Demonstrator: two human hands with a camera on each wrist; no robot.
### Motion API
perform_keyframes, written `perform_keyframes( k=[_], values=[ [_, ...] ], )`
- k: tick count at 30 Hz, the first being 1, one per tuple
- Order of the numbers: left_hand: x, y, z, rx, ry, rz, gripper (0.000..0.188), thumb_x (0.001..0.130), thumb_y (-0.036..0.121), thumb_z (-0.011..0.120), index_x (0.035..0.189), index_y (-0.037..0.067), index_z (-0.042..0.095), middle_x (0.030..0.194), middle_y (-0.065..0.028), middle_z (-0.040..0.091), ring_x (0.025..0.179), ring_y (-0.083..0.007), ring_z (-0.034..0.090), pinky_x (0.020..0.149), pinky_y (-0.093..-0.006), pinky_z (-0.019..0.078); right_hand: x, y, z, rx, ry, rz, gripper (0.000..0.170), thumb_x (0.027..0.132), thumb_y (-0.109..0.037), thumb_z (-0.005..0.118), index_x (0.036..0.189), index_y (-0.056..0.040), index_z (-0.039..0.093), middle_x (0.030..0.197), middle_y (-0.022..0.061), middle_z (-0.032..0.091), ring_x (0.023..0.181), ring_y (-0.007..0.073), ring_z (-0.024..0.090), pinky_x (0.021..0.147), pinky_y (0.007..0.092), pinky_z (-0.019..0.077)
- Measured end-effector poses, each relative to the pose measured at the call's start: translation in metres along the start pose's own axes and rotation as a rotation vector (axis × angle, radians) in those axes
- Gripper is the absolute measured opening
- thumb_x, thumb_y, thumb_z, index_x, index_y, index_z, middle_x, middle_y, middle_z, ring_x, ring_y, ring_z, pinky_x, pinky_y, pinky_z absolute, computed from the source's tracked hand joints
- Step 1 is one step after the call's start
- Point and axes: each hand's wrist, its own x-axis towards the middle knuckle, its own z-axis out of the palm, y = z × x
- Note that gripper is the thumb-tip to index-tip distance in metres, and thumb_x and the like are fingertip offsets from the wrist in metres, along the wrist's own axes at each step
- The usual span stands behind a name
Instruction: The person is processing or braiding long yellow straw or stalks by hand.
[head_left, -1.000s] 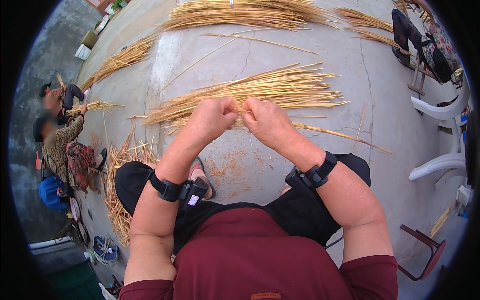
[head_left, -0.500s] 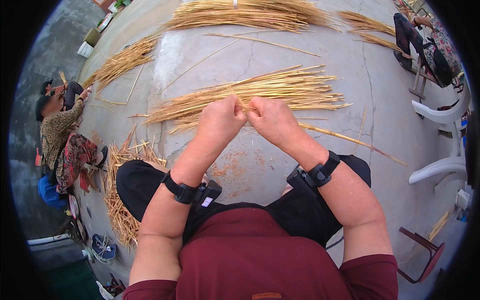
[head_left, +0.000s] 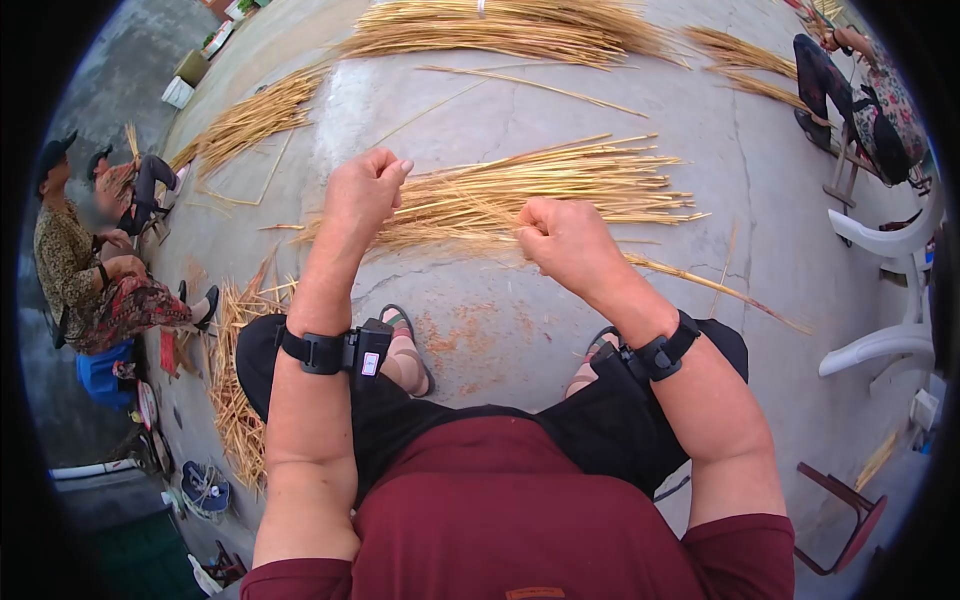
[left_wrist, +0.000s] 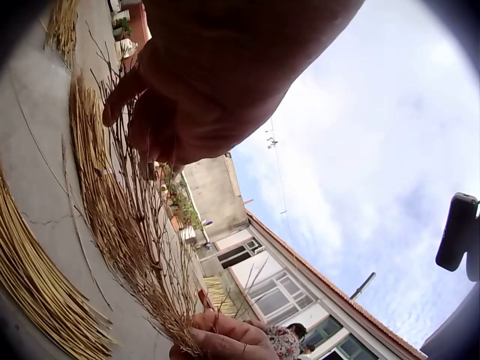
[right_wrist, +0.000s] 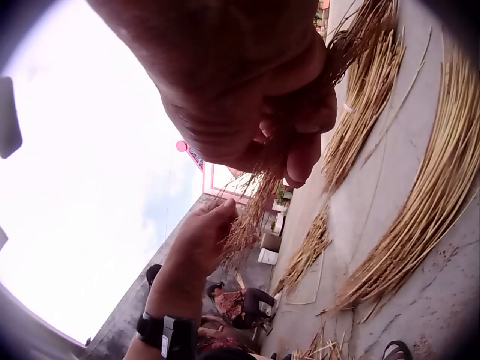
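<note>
My right hand [head_left: 568, 240] grips a broomcorn stalk [head_left: 725, 292], whose yellow stem runs out to the right behind the wrist. From the fist its wispy brown head [right_wrist: 253, 217] spreads toward my left hand [head_left: 362, 195], held apart at the left. In the right wrist view, the left fingers [right_wrist: 225, 214] are curled at the outer end of the wisps. Fine branches [left_wrist: 154, 240] of the head stretch between both hands in the left wrist view. Beneath the hands lies a bundle of broomcorn stalks [head_left: 580, 185] on the concrete floor.
A larger tied bundle [head_left: 500, 35] lies farther off, with another pile [head_left: 260, 115] at the left. Stalk scraps [head_left: 240, 390] heap beside my left knee. Two seated people [head_left: 80, 260] are at the left, another person [head_left: 880, 100] at the right near white plastic chairs [head_left: 885, 225].
My hands were close together; now the left has drawn away to the left and the right has shifted slightly right. The nearer person at the left has leaned back.
</note>
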Motion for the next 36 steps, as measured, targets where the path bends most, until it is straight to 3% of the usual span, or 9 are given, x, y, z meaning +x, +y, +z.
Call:
perform_keyframes(
  k=[4, 7, 10, 13, 27, 28, 30, 34, 36],
  values=[
    [-0.008, -0.002, -0.001, -0.166, 0.196, 0.414, 0.017, 0.081, 0.002, 0.062, 0.098, 0.006, 0.065, 0.098, -0.0080, 0.066, 0.091, -0.0144, 0.063, 0.075, -0.0261, 0.0495, -0.001, -0.002, 0.000, 0.007, -0.030, 0.025, 0.017, 0.078, -0.014, 0.053, 0.082, -0.0038, 0.065, 0.075, 0.0178, 0.065, 0.070, 0.0346, 0.063, 0.065, 0.0411, 0.0496],
    [-0.019, 0.013, -0.007, 0.040, 0.227, 0.682, 0.031, 0.077, -0.004, 0.062, 0.106, 0.007, 0.063, 0.119, -0.0092, 0.058, 0.108, -0.0220, 0.057, 0.091, -0.0330, 0.0457, -0.001, -0.005, 0.002, -0.047, -0.024, -0.003, 0.016, 0.078, -0.014, 0.053, 0.081, -0.0040, 0.065, 0.075, 0.0177, 0.065, 0.071, 0.0347, 0.063, 0.065, 0.0417, 0.0497],
    [-0.024, 0.017, -0.008, 0.014, 0.005, 0.651, 0.032, 0.075, -0.004, 0.063, 0.105, 0.008, 0.062, 0.124, -0.0093, 0.056, 0.113, -0.0278, 0.053, 0.097, -0.0378, 0.0419, -0.002, -0.005, 0.003, -0.106, -0.015, -0.036, 0.015, 0.078, -0.014, 0.053, 0.081, -0.0043, 0.064, 0.075, 0.0175, 0.065, 0.071, 0.0346, 0.063, 0.065, 0.0428, 0.0499],
    [-0.022, 0.015, -0.006, 0.287, 0.007, 0.833, 0.033, 0.072, -0.003, 0.065, 0.102, 0.010, 0.063, 0.124, -0.0081, 0.056, 0.117, -0.0278, 0.050, 0.100, -0.0397, 0.0381, -0.002, -0.002, 0.005, -0.133, 0.002, -0.071, 0.015, 0.078, -0.014, 0.054, 0.081, -0.0047, 0.064, 0.074, 0.0173, 0.065, 0.071, 0.0347, 0.063, 0.066, 0.0434, 0.0502],
    [-0.028, 0.022, 0.003, 0.372, 0.099, 0.862, 0.014, 0.077, 0.005, 0.064, 0.088, 0.011, 0.058, 0.111, -0.0009, 0.063, 0.115, -0.0255, 0.052, 0.104, -0.0533, 0.0289, -0.002, 0.001, 0.003, -0.067, 0.022, -0.044, 0.015, 0.077, -0.013, 0.055, 0.082, -0.0033, 0.065, 0.073, 0.0193, 0.063, 0.072, 0.0356, 0.063, 0.066, 0.0427, 0.0505],
    [-0.027, 0.021, 0.003, 0.384, 0.129, 0.849, 0.012, 0.078, 0.005, 0.063, 0.087, 0.011, 0.057, 0.109, -0.0009, 0.064, 0.113, -0.0260, 0.053, 0.103, -0.0542, 0.0288, -0.001, 0.002, 0.002, -0.010, 0.003, -0.029, 0.014, 0.079, -0.013, 0.054, 0.081, -0.0024, 0.064, 0.070, 0.0154, 0.063, 0.064, 0.0274, 0.061, 0.059, 0.0374, 0.0488],
    [-0.015, 0.012, -0.004, 0.423, 0.352, 0.723, 0.008, 0.078, 0.007, 0.062, 0.084, 0.010, 0.058, 0.100, -0.0019, 0.064, 0.104, -0.0253, 0.057, 0.098, -0.0518, 0.0357, 0.002, 0.004, -0.002, 0.100, -0.030, -0.001, 0.014, 0.082, -0.011, 0.053, 0.079, -0.0007, 0.061, 0.062, 0.0076, 0.062, 0.047, 0.0111, 0.057, 0.045, 0.0267, 0.0456],
    [-0.004, -0.010, -0.034, 0.084, 0.560, 0.442, 0.005, 0.082, 0.007, 0.060, 0.086, 0.006, 0.059, 0.088, -0.0046, 0.065, 0.086, -0.0222, 0.063, 0.086, -0.0377, 0.0475, 0.003, -0.006, -0.015, 0.310, -0.149, 0.248, 0.014, 0.084, -0.012, 0.053, 0.079, -0.0018, 0.060, 0.062, 0.0040, 0.061, 0.047, 0.0079, 0.055, 0.041, 0.0225, 0.0422],
    [-0.011, -0.013, -0.043, -0.058, 0.608, 0.452, 0.005, 0.084, 0.005, 0.059, 0.088, 0.004, 0.060, 0.085, -0.0037, 0.065, 0.079, -0.0179, 0.062, 0.079, -0.0310, 0.0486, 0.004, -0.003, -0.015, 0.369, -0.144, 0.267, 0.013, 0.084, -0.012, 0.054, 0.079, -0.0021, 0.060, 0.062, 0.0042, 0.061, 0.045, 0.0078, 0.053, 0.040, 0.0219, 0.0404]
  ],
)
